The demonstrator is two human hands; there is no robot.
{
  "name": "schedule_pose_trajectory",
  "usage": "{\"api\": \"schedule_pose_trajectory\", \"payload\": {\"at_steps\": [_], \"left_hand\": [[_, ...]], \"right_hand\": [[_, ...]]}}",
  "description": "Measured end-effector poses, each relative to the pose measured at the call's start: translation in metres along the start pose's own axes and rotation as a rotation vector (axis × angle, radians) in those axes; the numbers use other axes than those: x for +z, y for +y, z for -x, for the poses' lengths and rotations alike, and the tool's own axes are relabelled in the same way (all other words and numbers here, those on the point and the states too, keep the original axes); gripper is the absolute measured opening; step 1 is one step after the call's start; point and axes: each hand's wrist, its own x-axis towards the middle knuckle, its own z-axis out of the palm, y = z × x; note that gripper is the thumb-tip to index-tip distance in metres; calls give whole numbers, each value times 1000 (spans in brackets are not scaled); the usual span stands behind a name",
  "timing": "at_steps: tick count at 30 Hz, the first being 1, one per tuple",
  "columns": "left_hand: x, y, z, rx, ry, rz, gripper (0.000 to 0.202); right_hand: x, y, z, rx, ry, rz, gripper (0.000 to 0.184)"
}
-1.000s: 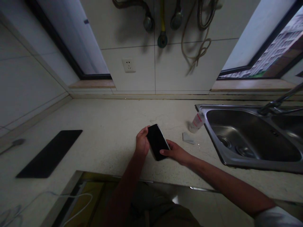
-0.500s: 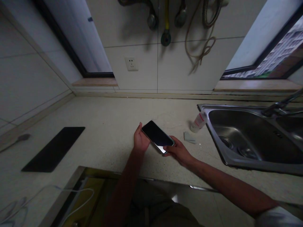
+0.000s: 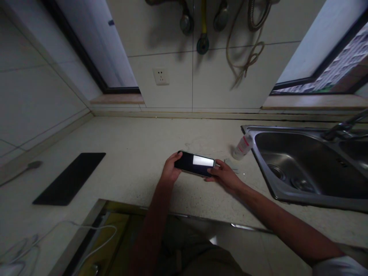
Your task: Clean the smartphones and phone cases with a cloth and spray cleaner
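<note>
Both my hands hold a dark smartphone (image 3: 188, 162) sideways above the pale countertop (image 3: 138, 153). My left hand (image 3: 170, 168) grips its left end, with the thumb on the screen's edge. The right end is between the thumb and fingers of my right hand (image 3: 225, 174). A bright reflection lies on the right part of the black screen. Just beyond my right hand lie small greyish flat pieces (image 3: 230, 164), partly hidden by the fingers. A clear bottle with a pink-and-white label (image 3: 242, 147) stands near them, beside the sink.
To the right is a steel sink (image 3: 304, 161) with a faucet (image 3: 342, 128). On the left lie a black flat panel (image 3: 70, 179) and a white cable (image 3: 83, 227). Pipes and a tied cord (image 3: 249, 61) hang on the tiled wall, near a socket (image 3: 161, 76). The counter's front edge runs below my forearms.
The phone has turned from a diagonal tilt to nearly level sideways. My left thumb now lies over its left end, and my right hand has moved slightly up and right with it.
</note>
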Motion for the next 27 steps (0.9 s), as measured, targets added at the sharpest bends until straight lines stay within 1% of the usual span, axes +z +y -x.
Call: {"api": "schedule_pose_trajectory", "payload": {"at_steps": [2,7,11,16,17,19,21,23,25,27], "left_hand": [[-2,-1,-2,19,-3,-16,36],[-6,-5,-5,61,93,-29,44],[-3,-7,-3,93,96,-50,45],[7,-9,1,246,181,-102,43],[9,-9,2,264,173,-116,42],[14,-8,5,260,108,-132,41],[16,-7,8,220,15,-141,43],[15,-7,10,153,-51,-155,46],[11,-8,9,95,-76,-167,49],[5,-9,5,80,-84,-162,48]], "right_hand": [[0,4,-1,-13,-5,-8,49],[4,10,-1,-72,-40,29,61],[5,13,-1,-105,-50,60,58],[2,15,-5,-119,-16,116,52],[1,15,-6,-129,-5,122,50],[-3,14,-9,-151,23,127,48],[-8,12,-12,-159,51,120,46],[-11,12,-15,-146,72,91,47],[-11,12,-16,-129,94,42,46],[-9,13,-15,-120,110,-11,45]]}}
